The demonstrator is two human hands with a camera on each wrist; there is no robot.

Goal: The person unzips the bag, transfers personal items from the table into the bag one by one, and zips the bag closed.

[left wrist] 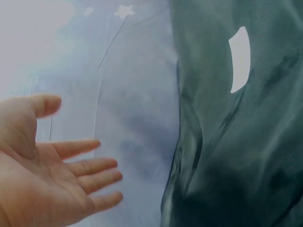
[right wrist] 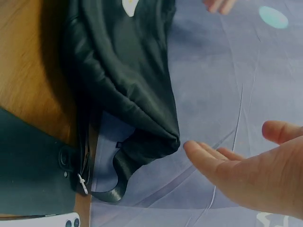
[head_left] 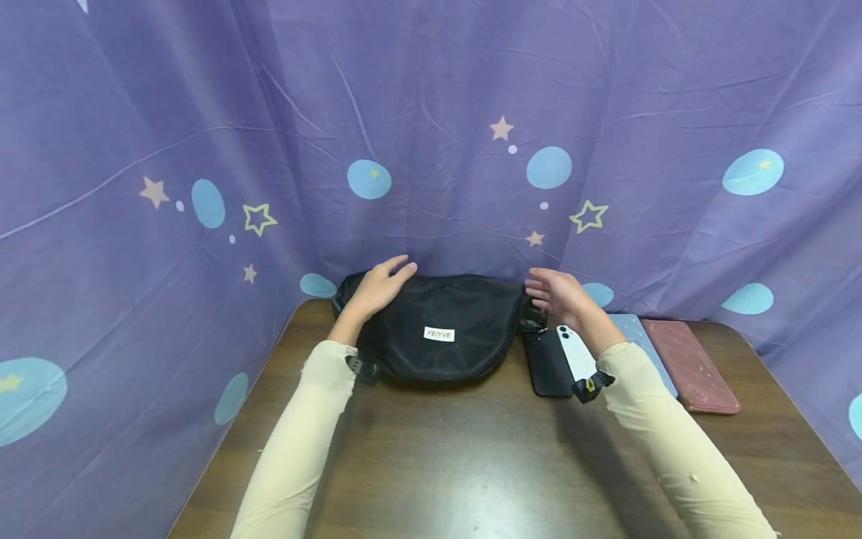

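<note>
Black bag (head_left: 438, 303) sits at the worktop's (head_left: 431, 434) rear, by the curtain (head_left: 444, 90). Left hand (head_left: 380, 290) and right hand (head_left: 557, 290) near its ends, fingers loosely extended, gripping nothing. Risk: strap (right wrist: 121, 172) runs close to black phone (head_left: 547, 367); yanking the bag could snag it.

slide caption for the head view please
Left hand and right hand near opposite ends of a black FEIYVE bag.

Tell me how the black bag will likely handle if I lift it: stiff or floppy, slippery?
The black bag will probably sag or fold, since its sides crease softly. Its sheen suggests it may be somewhat slippery. The strap, bending loosely at its end, could swing or drag.
</note>
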